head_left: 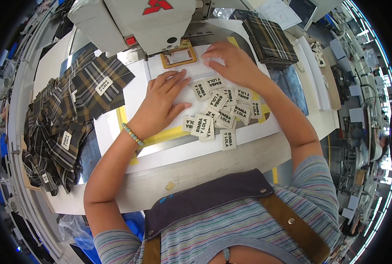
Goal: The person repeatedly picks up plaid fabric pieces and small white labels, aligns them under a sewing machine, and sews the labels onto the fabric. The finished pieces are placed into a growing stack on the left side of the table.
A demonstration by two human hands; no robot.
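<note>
My left hand [161, 103] lies flat with fingers spread on the white work surface [134, 94] in front of a white sewing machine [139, 22]. My right hand [231, 61] rests palm-down just right of an orange rectangular clamp frame [178, 57] under the machine head. Neither hand grips anything. Between and below the hands lies a loose pile of several small cream woven labels [218, 108] with dark lettering. A beaded bracelet [132, 134] circles my left wrist.
Several dark plaid fabric pieces [73, 114] with sewn-on labels are heaped at the left. A neat stack of plaid pieces [268, 39] sits at the upper right. Yellow tape strips [161, 136] mark the white board. A blue bin [130, 222] stands below the table edge.
</note>
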